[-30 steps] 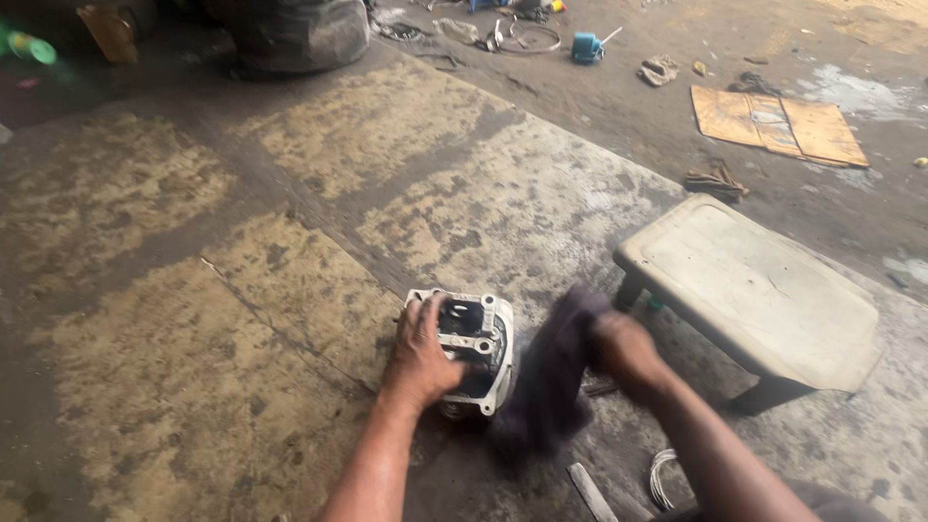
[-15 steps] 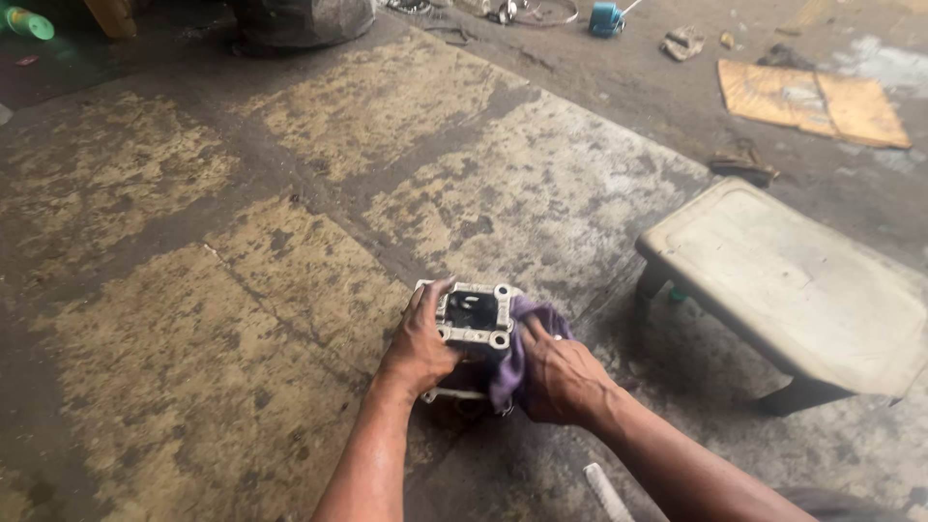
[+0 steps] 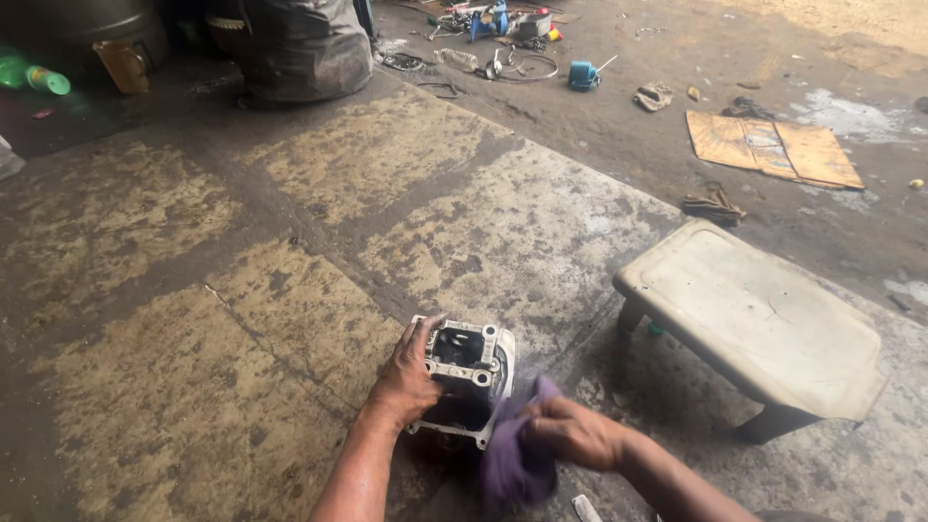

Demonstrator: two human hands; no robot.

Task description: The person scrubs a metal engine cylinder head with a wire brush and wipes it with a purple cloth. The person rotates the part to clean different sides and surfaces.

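Stained, oil-dark concrete floor (image 3: 242, 290), worn yellowish in patches. The left hand (image 3: 411, 377) grips a grey cast-metal engine block (image 3: 464, 372) standing on the floor; the right hand (image 3: 570, 430) presses a bunched purple rag (image 3: 517, 459) against its side. Low dirty-white plastic stool (image 3: 754, 319) just beside; flattened cardboard (image 3: 773, 150) and scattered tools (image 3: 503, 24) well beyond.

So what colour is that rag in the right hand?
Purple: the rag, bunched in the right hand beside the metal engine part, shows in the head view.
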